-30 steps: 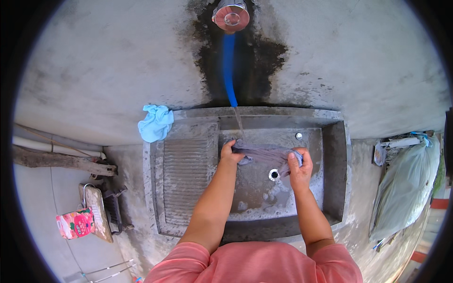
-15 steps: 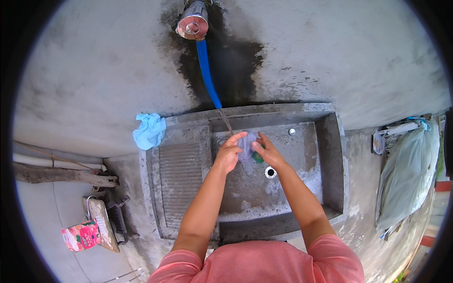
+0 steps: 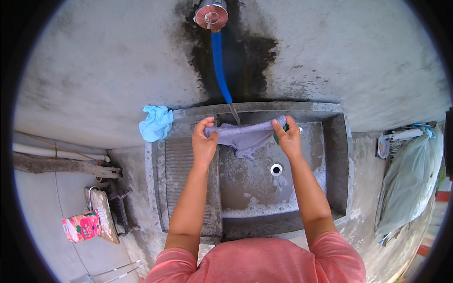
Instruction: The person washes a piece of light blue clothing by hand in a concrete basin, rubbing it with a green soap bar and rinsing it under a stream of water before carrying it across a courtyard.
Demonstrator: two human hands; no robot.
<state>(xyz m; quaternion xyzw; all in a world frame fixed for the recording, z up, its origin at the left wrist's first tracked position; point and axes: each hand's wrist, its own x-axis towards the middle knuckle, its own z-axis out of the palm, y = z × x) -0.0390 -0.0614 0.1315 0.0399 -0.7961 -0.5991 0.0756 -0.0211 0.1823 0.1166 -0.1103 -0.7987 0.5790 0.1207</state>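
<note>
A wet lavender cloth [image 3: 247, 137] is stretched between my two hands over the concrete sink [image 3: 348, 174]. My left hand [image 3: 204, 141] pinches its left end, near the ribbed washboard slope [image 3: 186, 188]. At the cloth's right end, my right hand [image 3: 288, 137] grips it, with a small green thing [image 3: 276, 137] of unclear kind showing beside the fingers. Water runs from a blue hose [image 3: 221, 70] onto the cloth's upper edge. The cloth's lower part hangs loosely above the basin.
A light blue cloth [image 3: 156, 123] lies on the sink's back left corner. Suds edge the basin floor around a drain hole [image 3: 276, 170]. The hose hangs from a metal tap [image 3: 211, 16]. A pink packet [image 3: 82, 226] sits low left; a translucent plastic sheet [image 3: 413, 181] stands right.
The lavender cloth was bunched between my close-held hands. Now my hands have moved apart, and the cloth is spread out between them beneath the water.
</note>
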